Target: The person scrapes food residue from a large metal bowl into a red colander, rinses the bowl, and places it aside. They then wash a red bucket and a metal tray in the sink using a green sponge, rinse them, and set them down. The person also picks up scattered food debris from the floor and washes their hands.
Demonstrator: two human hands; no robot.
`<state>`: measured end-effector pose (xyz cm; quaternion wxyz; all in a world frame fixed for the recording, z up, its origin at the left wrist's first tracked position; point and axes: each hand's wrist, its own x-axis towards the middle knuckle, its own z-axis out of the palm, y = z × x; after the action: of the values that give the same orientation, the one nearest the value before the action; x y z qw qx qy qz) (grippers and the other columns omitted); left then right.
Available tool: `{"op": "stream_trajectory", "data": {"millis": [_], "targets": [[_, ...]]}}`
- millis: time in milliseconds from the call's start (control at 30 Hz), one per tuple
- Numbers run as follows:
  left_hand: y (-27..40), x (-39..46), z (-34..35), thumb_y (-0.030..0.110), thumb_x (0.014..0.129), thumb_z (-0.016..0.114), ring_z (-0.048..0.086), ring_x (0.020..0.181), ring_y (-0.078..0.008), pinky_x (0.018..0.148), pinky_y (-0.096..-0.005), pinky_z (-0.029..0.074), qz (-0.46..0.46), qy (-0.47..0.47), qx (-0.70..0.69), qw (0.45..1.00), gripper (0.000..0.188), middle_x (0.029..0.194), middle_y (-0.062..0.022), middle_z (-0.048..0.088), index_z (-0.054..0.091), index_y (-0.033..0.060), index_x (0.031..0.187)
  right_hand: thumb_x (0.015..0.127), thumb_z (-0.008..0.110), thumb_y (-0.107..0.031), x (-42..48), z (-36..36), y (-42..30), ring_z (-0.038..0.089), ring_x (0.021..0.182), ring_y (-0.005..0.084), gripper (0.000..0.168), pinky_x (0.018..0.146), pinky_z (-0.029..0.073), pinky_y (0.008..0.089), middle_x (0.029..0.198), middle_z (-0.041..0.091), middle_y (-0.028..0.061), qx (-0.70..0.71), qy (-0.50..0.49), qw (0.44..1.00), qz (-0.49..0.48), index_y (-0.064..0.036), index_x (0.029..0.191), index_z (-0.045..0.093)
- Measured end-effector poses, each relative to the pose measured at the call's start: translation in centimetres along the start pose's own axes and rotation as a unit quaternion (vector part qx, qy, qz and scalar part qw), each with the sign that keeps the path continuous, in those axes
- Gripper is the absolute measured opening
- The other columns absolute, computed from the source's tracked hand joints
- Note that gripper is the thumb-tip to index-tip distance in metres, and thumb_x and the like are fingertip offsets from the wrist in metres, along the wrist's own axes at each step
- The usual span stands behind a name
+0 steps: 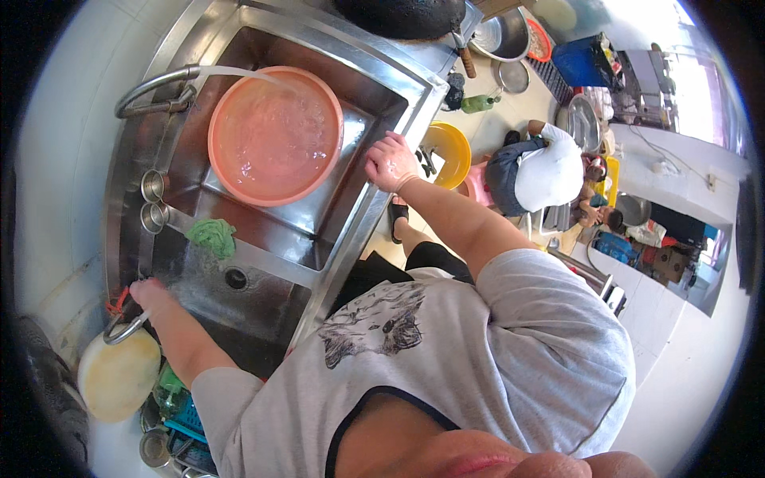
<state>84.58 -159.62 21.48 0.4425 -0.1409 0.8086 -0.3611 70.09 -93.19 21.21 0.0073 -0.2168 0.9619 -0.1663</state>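
Note:
My left hand, blurred, is beside the curved metal spout at the second basin; whether it grips anything is unclear. Water sprays over that basin near its drain. My right hand is at the front rim of the steel sink, its fingers curled and nothing seen in them. An orange plastic basin of water stands in the other sink bowl, with water running into it from another metal faucet. On the divider between the bowls lies a crumpled green cloth, near two small metal cups.
A blackened wok is beyond the sink. A yellow basin and green bottle are on the floor. A person in white is at the right, with another farther off. A round board stands behind my left arm.

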Motion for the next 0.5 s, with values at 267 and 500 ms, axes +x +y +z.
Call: {"op": "stream_trajectory", "data": {"millis": [267, 500], "targets": [[-1.0, 2.9, 5.5, 0.033, 0.081, 0.056, 0.060, 0.083, -0.0292, 0.071, -0.0440, 0.049, -0.256, 0.070, -0.806, 0.529, 0.030, 0.094, -0.0135, 0.062, 0.062, 0.0091, 0.097, 0.070, 0.059, -0.020, 0.0, 0.6, 0.4, 0.060, 0.085, 0.0236, 0.012, 0.099, 0.038, 0.0422, 0.076, 0.063, 0.0061, 0.052, 0.048, 0.997, -0.037, -0.009, 0.072, 0.064], [18.3, -15.3, -16.6, 0.022, 0.081, 0.056, 0.056, 0.103, -0.0358, 0.092, -0.0477, 0.043, -0.060, 0.435, -0.482, 0.758, 0.032, 0.107, -0.0164, 0.062, 0.061, 0.0045, 0.108, 0.066, 0.061, -0.009, -1.6, -1.5, 2.7, 0.052, 0.104, 0.0316, 0.022, 0.093, 0.042, 0.0428, 0.103, 0.059, 0.0095, 0.254, 0.139, 0.955, -0.064, -0.007, 0.088, 0.062]]}}
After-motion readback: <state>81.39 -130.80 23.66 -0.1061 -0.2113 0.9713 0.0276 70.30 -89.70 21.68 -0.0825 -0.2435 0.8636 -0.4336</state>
